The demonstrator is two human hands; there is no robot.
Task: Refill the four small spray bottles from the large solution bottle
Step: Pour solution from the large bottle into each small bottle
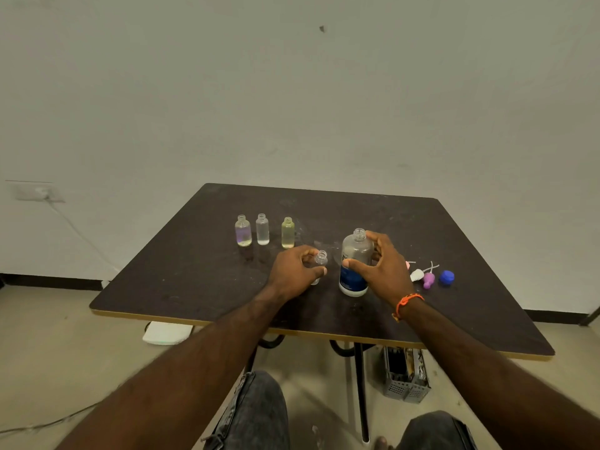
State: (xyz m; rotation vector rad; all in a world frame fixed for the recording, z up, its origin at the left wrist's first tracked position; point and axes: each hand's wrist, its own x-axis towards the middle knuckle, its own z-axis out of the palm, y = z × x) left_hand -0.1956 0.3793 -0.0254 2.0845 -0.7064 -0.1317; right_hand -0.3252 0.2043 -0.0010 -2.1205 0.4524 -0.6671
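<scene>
The large solution bottle [354,264], clear with a blue label and no cap, stands on the dark table [201,274]. My right hand [384,266] curls around it, thumb in front and fingers at its far side. My left hand [293,271] grips an open clear small bottle [321,258] just left of the large one. Three more uncapped small bottles stand in a row behind: a purple-tinted bottle [243,231], a clear bottle [262,229] and a yellow-tinted bottle [287,233].
Spray heads lie on the table right of my right hand: a white spray head [417,275], a purple spray head [429,280] and a pink spray head [407,264], partly hidden. A blue cap [446,277] lies beside them. A grey crate [406,375] sits under the table.
</scene>
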